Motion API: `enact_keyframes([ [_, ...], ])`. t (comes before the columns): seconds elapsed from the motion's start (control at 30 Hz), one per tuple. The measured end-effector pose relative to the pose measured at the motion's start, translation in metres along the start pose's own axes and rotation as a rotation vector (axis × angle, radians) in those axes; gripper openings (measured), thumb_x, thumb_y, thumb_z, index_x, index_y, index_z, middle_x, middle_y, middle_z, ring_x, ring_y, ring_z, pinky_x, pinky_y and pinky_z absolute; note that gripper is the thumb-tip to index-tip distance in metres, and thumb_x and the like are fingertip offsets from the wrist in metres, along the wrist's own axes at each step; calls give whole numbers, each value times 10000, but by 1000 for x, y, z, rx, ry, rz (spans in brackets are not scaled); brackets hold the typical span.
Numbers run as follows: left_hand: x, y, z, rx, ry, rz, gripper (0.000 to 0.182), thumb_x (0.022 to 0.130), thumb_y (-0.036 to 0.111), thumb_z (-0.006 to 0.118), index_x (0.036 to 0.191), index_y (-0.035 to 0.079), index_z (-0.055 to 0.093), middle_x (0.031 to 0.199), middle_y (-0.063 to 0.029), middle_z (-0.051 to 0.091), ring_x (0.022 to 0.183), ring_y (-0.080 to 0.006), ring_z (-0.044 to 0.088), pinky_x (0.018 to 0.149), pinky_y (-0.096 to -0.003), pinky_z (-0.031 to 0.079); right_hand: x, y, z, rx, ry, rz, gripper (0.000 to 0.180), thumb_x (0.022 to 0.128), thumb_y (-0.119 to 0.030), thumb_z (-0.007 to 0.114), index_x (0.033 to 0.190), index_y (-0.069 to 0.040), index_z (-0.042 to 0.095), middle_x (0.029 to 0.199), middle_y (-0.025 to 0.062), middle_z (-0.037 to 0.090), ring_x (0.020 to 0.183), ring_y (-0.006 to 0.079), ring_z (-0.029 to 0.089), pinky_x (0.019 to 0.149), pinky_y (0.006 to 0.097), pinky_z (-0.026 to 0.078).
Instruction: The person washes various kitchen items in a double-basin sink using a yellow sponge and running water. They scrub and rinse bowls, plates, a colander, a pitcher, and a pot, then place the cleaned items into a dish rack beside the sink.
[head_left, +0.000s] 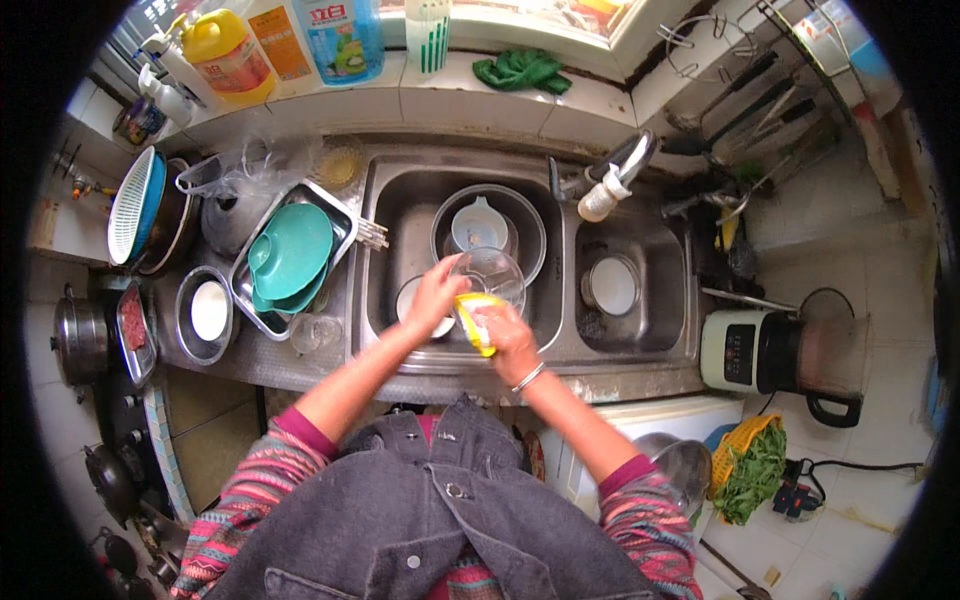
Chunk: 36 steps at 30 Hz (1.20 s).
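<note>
My left hand (433, 298) grips the rim of a clear glass bowl (491, 271) over the large basin of a steel sink (401, 195). In my right hand (511, 339) is a yellow-and-white packet or cloth (472, 319), pressed near the bowl's lower edge; which of the two it is, I cannot tell. Below the hands, a white bowl (409, 296) lies partly hidden in the basin. Behind them a round metal basin (534, 217) holds a pale blue bowl (480, 223) with a spout.
The faucet (600, 195) rises between the basins; a white-bottomed bowl (615, 285) sits in the smaller one. At left, a steel tray (244, 289) carries teal dishes (296, 244) beside a drinking glass (311, 334). A blender (750, 352) stands right, detergent bottles (225, 56) along the sill.
</note>
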<state>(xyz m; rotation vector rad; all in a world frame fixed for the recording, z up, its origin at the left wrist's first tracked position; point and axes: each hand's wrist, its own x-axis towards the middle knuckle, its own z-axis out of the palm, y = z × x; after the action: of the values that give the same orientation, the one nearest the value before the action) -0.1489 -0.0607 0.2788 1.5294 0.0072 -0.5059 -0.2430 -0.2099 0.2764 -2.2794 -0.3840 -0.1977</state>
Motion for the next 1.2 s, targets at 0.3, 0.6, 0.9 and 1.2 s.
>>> enact_keyframes([
  [0.3,7,-23,-13,78,63,243,552,761,93,501,1297,-31,459,1227,-139,549,1127,-174,504,981,-286,377,18,-3,19,-17,59,-68,378,746,-23,574,1122,2,593,1157,153,608,1119,310,555,952,417,448],
  [0.6,-10,2,-6,159,221,421,569,788,93,513,1332,-42,413,1262,-133,531,1199,-186,465,1043,-311,322,35,-25,34,121,105,73,449,712,7,611,1159,10,568,1138,182,604,1105,331,558,954,408,443],
  [0.9,10,-2,-44,-97,-375,-339,433,832,205,511,1228,35,554,1144,-89,603,993,-188,593,846,-339,491,49,4,-34,-682,-440,-398,469,770,-210,580,1229,-121,543,1322,19,472,1288,187,381,1010,756,108],
  [1.2,15,-13,-57,-428,-699,-786,600,890,502,437,1254,34,526,1222,-140,563,1049,-277,597,894,-465,489,25,-6,-13,68,-489,-195,186,633,-102,745,769,-60,626,758,31,578,806,242,590,915,470,441],
])
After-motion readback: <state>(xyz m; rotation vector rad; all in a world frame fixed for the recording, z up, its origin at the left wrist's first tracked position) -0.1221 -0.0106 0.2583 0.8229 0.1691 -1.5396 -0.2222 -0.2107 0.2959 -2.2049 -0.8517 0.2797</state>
